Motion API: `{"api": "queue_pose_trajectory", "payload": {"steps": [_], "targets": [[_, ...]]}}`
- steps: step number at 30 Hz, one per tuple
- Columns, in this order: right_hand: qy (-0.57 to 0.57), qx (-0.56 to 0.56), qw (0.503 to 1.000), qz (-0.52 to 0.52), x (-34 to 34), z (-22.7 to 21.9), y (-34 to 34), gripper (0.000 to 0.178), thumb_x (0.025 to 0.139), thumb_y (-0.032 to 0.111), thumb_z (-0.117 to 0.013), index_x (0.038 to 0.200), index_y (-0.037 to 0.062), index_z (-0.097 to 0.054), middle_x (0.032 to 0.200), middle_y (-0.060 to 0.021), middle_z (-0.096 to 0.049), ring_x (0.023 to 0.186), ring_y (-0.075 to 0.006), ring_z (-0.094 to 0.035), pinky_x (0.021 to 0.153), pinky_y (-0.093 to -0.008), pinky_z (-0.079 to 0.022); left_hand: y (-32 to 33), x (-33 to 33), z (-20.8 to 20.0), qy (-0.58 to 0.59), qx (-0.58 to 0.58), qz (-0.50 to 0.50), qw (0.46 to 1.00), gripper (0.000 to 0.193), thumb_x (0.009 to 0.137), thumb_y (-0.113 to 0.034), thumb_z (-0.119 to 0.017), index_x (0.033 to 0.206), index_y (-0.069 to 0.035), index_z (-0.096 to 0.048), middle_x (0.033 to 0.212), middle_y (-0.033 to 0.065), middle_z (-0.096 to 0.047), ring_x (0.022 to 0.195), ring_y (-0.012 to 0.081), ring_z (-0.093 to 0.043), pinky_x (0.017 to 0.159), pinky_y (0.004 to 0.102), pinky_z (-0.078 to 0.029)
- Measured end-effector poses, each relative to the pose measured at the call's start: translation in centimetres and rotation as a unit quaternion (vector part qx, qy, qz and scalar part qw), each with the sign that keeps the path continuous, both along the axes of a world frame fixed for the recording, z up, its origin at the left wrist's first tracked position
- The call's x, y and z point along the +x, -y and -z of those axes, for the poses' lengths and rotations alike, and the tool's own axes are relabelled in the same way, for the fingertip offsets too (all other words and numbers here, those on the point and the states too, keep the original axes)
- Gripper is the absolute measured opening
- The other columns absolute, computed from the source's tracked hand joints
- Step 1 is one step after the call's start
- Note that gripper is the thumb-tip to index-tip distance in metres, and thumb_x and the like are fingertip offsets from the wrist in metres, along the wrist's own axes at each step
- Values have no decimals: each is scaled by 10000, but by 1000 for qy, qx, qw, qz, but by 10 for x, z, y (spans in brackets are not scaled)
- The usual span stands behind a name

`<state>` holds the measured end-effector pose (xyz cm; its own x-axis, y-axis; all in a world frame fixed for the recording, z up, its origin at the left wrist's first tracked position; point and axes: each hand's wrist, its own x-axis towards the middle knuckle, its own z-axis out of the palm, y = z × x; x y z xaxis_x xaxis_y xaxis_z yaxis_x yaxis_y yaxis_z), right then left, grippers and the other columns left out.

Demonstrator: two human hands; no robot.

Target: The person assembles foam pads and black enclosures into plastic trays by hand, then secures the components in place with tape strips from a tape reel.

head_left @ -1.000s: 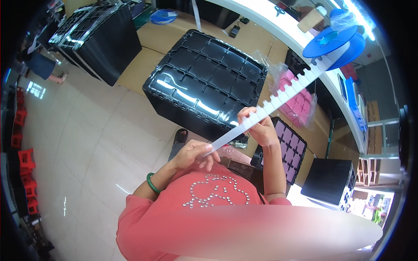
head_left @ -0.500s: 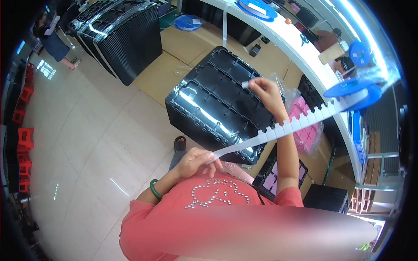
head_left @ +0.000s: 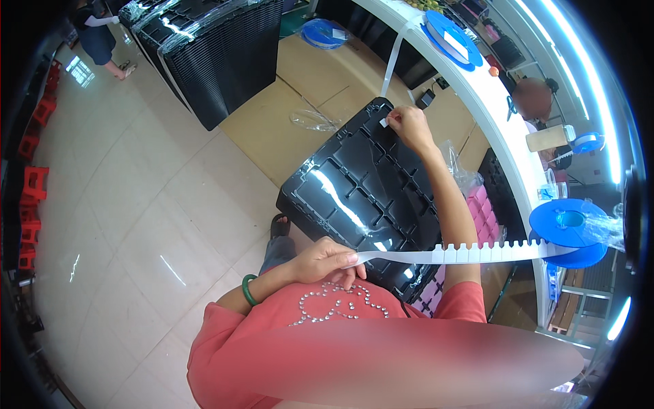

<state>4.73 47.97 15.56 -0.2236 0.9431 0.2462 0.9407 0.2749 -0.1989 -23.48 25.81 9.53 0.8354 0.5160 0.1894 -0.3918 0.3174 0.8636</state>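
Note:
My left hand (head_left: 325, 262) pinches the free end of a white strip of labels (head_left: 477, 253), held close in front of me. The strip runs to the right, stretched from a blue reel (head_left: 569, 228) at the white table's edge. At the far end of a stack of black plastic trays (head_left: 347, 198), my right hand (head_left: 407, 128) pinches a small white label (head_left: 383, 123). That label is at the top tray's surface; whether it touches, I cannot tell. Clear wrap gives the trays a shine.
Another wrapped stack of black trays (head_left: 218, 68) stands at the far left. Brown cardboard (head_left: 262, 112) covers the floor beneath. On the curved white table (head_left: 501, 129) are a second blue reel (head_left: 449, 41) and scissors (head_left: 511, 108). Pink trays (head_left: 482, 211) sit at right; people are in the background.
My right hand has moved with the label from mid-tray to the far end of the top tray. My left hand keeps hold of the strip. The view has shifted.

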Motion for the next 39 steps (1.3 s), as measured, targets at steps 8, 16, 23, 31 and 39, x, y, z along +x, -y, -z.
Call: {"api": "queue_pose_trajectory", "payload": {"steps": [8, 16, 23, 31, 39], "targets": [[172, 68, 981, -53, -11, 20, -3, 93, 772, 96, -671, 815, 13, -679, 833, -160, -655, 875, -307, -643, 769, -425, -526, -18, 3, 1, -11, 21, 9, 1000, 424, 1055, -268, -421, 968, 25, -715, 685, 57, -700, 516, 32, -502, 503, 197, -403], [103, 68, 987, -107, -8, 4, 9, 83, 806, 92, -656, 803, 9, -666, 829, -133, -642, 888, -318, -622, 777, -428, -518, -11, -1, 0, -18, 21, 8, 1000, 428, 1054, -280, -423, 965, 17, -717, 675, 46, -695, 509, 31, -504, 498, 193, -400], [-40, 14, 998, -37, -11, -3, 27, 129, 779, 115, -684, 844, 15, -733, 809, -171, -695, 800, -356, -665, 764, -427, -532, 14, -5, -4, -30, 26, 10, 999, 425, 1049, -287, -432, 965, 15, -719, 674, 44, -695, 509, 34, -506, 500, 195, -396], [-77, 61, 995, 35, 2, 4, 13, 164, 793, 160, -681, 861, 27, -749, 831, -201, -701, 805, -378, -681, 781, -447, -538, 54, 5, -20, -66, 37, 43, 996, 430, 1052, -276, -418, 987, 25, -719, 689, 46, -686, 538, 31, -524, 516, 198, -405], [226, 138, 954, -140, -16, 17, 8, 171, 766, 117, -642, 774, -45, -697, 798, -240, -680, 796, -403, -669, 806, -444, -556, 80, -2, -14, -37, -18, 22, 999, 437, 1049, -283, -438, 986, 51, -714, 683, 84, -677, 549, 67, -532, 539, 199, -426]]}}
